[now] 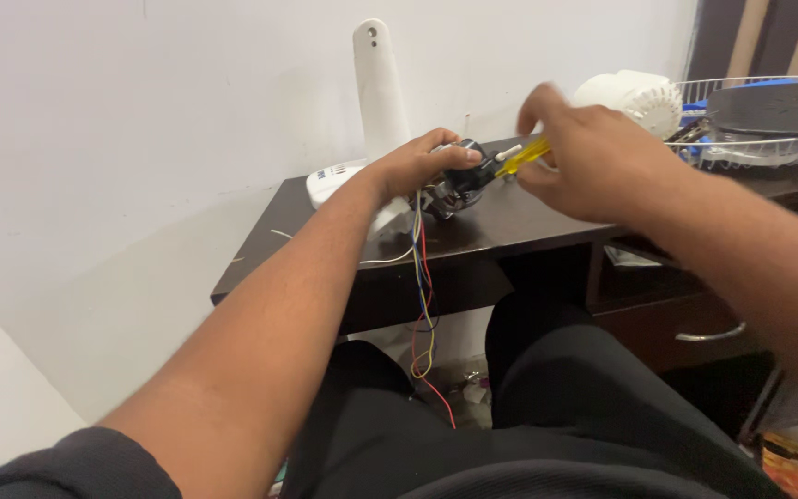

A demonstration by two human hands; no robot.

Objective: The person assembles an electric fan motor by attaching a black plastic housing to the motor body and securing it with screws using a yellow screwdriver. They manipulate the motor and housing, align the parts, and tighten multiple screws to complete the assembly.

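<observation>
Now the motor (459,185) sits in the left grip (415,166) (screwdriver (521,157) touching).

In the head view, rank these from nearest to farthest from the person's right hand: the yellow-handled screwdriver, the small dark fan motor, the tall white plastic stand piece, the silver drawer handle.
1. Yellow-handled screwdriver: gripped in the right hand.
2. Small dark fan motor: just left of it, under the left hand.
3. Tall white plastic stand piece and silver drawer handle: one upper left against the wall, one below right; too close to call.

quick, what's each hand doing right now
Left hand: closed on the motor.
Right hand: closed on the yellow-handled screwdriver, tip at the motor.
</observation>
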